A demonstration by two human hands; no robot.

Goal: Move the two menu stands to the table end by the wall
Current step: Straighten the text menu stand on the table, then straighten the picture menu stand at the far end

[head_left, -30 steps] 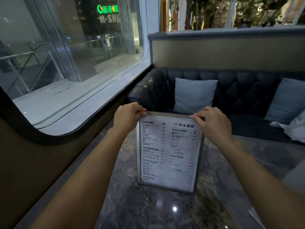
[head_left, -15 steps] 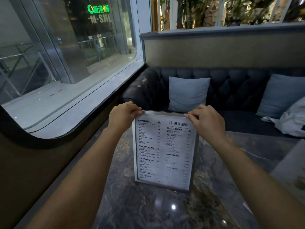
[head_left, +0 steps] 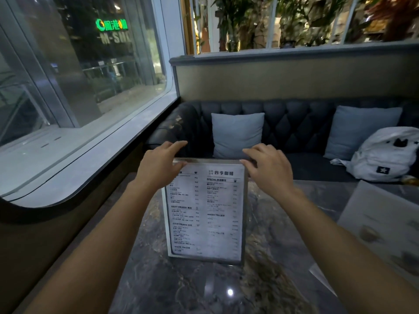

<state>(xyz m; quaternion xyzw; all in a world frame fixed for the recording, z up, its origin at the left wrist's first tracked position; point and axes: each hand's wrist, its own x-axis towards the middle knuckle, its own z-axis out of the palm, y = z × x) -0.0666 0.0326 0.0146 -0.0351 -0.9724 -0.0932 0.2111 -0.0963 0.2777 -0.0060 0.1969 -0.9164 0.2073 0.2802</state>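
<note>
A metal-framed menu stand (head_left: 205,211) with a white printed price list stands upright on the dark marble table (head_left: 176,288), near the window-side wall. My left hand (head_left: 158,166) hovers at its top left corner, fingers stretched apart over the top edge and thumb in front of the sheet. At the top right corner is my right hand (head_left: 268,171), fingers likewise spread and lifted off the frame. A second pale menu stand (head_left: 383,227) with drink pictures leans at the table's right edge, partly cut off.
The curved window ledge and wall (head_left: 74,177) run along the table's left side. A dark tufted sofa (head_left: 294,128) lies beyond the table, with two grey-blue cushions (head_left: 237,134) and a white backpack (head_left: 385,152) on it.
Both hands were pinching the stand's top edge while it shifted slightly; now the fingers have opened and lifted off, and the stand rests on the table.
</note>
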